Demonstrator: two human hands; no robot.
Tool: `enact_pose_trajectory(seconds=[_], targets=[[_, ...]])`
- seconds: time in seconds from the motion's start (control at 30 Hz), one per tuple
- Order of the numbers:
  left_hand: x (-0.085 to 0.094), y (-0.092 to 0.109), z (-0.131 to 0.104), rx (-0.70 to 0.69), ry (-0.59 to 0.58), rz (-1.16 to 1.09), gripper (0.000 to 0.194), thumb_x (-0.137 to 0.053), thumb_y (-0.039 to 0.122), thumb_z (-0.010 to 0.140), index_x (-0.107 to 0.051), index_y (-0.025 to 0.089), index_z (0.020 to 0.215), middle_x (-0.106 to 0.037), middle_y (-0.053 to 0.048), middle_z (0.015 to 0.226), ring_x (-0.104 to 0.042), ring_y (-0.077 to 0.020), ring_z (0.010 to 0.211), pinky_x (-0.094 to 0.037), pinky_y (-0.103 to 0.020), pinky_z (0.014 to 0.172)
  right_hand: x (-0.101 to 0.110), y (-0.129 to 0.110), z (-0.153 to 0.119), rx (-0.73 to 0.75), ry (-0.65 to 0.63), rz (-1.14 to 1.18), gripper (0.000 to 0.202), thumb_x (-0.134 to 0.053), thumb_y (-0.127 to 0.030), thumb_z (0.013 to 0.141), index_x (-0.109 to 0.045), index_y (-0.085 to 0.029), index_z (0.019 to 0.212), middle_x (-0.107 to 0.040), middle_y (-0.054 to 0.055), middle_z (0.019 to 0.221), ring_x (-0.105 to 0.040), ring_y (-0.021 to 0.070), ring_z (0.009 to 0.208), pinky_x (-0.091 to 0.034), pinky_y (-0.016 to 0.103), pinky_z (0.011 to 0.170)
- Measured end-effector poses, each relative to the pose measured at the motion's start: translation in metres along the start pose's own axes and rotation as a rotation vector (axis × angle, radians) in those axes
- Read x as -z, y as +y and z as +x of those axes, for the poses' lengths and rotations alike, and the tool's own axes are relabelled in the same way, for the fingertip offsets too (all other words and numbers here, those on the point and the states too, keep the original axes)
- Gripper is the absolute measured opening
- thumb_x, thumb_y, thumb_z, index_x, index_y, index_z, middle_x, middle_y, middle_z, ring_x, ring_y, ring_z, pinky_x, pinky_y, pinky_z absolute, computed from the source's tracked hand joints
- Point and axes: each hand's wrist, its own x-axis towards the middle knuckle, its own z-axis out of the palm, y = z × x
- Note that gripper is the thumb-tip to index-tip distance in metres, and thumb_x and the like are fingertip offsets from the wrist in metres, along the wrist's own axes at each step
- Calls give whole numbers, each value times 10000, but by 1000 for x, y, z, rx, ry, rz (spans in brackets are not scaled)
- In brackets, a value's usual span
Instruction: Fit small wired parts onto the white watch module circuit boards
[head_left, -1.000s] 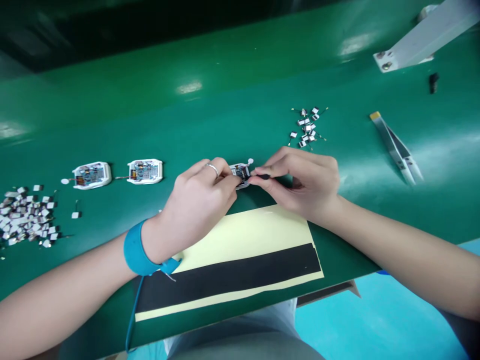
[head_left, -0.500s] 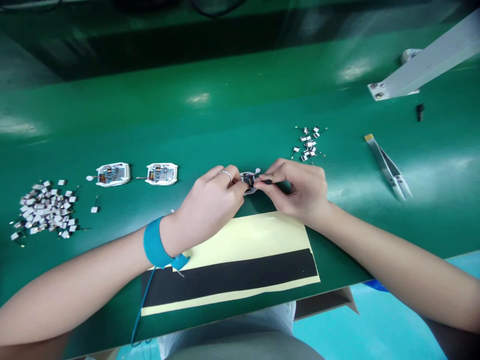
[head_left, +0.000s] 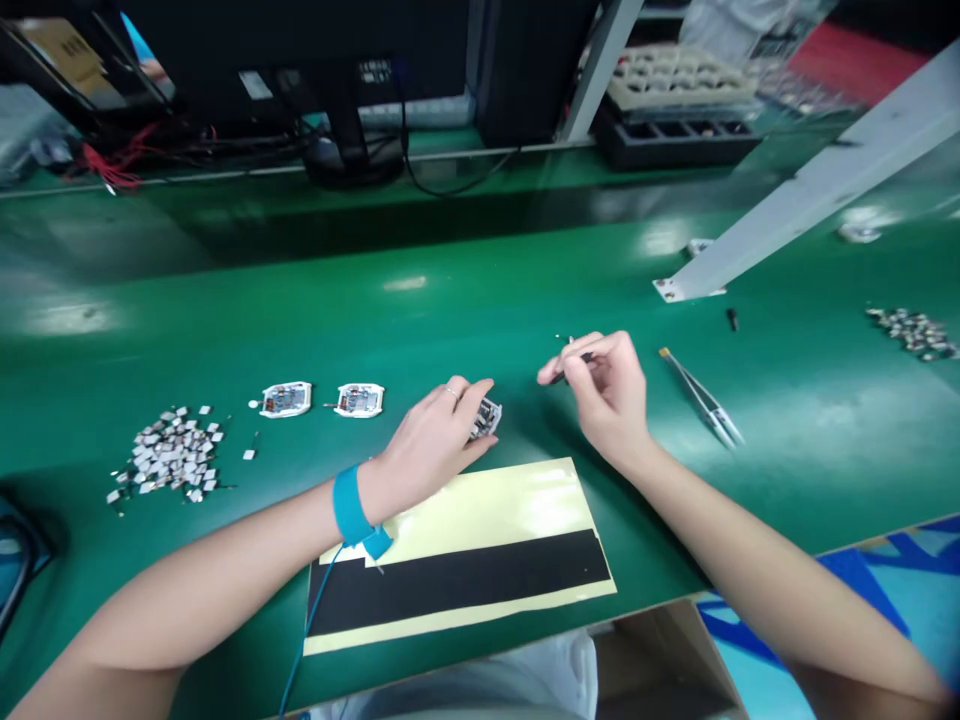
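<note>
My left hand (head_left: 431,430), with a teal wrist strap (head_left: 351,507), grips a small white-framed case with a circuit board inside (head_left: 486,418) between thumb and fingers. To the right, apart from it, my right hand (head_left: 607,395) pinches a thin black tool (head_left: 571,368), whose kind I cannot make out. Two similar open cases lie left of my left hand: a nearer one (head_left: 360,400) and a farther one (head_left: 286,400). Below my hands lies a yellow sheet (head_left: 517,500) with a black strip (head_left: 480,567). Small parts behind my right hand are mostly hidden.
A heap of small white parts with short leads (head_left: 176,455) lies at left. Tweezers (head_left: 703,400) and a small black piece (head_left: 732,319) are right of my right hand. A grey metal post (head_left: 810,180) rises beyond. A monitor stand (head_left: 349,140) and cables stand at the back.
The view has tilted up and shifted right. My right hand has drawn away from the case with the black tool; my left hand now holds the case tilted.
</note>
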Motion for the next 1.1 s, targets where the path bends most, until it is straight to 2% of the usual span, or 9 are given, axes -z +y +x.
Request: enact_pose_trajectory(seconds=[0.1,0.17,0.23,0.3,0.4,0.6,0.8,0.97,1.1], targets=[[11,-1,1,57,-54,-129,702,-621,388,714,-291,120,1273,-486,-137,1092,-549,-261,929,-490,-388,734,4,-12,4,74,-257,-221,84,-425,-172,855,-432,-171,772,-502,-15,670,-506,76,573,-411,193,526],[19,-7,3,-39,-99,-230,756,-643,321,703,-226,172,1315,-451,-127,1193,-451,-278,1106,-441,-398,860,2,-22,1,154,-396,-298,140,-535,-202,801,-493,-159,675,-513,-18,608,-498,88,561,-393,195,512],[22,-16,5,-171,-170,-307,787,-613,213,727,-135,225,1351,-368,-103,1320,-281,-273,1255,-360,-393,966,-4,-29,-6,229,-468,-399,196,-589,-249,767,-515,-151,614,-520,-9,578,-501,106,561,-394,212,514],[21,-24,7,-273,-254,-371,803,-566,160,758,-50,249,1367,-332,-88,1364,-247,-255,1280,-331,-375,991,-11,-32,-14,296,-471,-507,199,-586,-265,768,-539,-142,619,-551,15,608,-519,130,587,-411,240,541],[14,-30,9,-329,-285,-414,766,-563,173,776,-82,257,1366,-473,-98,1248,-454,-230,1125,-403,-343,900,-21,-31,-21,393,-444,-646,161,-568,-225,778,-567,-129,649,-575,43,643,-524,156,598,-418,275,549],[5,-31,6,-287,-182,-431,729,-631,219,726,-233,219,1337,-560,-98,1066,-524,-206,960,-456,-303,785,-30,-37,-24,433,-404,-822,89,-588,-125,728,-580,-134,640,-567,58,672,-510,178,602,-419,296,535],[1,-26,5,-138,-37,-500,667,-689,204,652,-381,134,1240,-583,-105,1015,-521,-246,965,-431,-402,850,-28,-46,-11,400,-360,-848,70,-543,-76,730,-569,-111,675,-553,58,639,-506,167,601,-412,278,550],[10,-21,5,-69,80,-645,657,-678,248,671,-347,172,1234,-576,-69,1025,-593,-144,827,-507,-274,756,-18,-49,6,487,-296,-796,121,-470,-98,792,-585,-122,765,-561,49,677,-482,148,619,-377,267,567],[17,-19,4,-71,123,-716,655,-685,250,662,-351,180,1221,-587,-50,998,-607,-117,795,-522,-238,737,-14,-50,11,560,-250,-764,161,-485,-126,800,-573,-143,666,-552,34,645,-441,130,586,-342,263,546]])
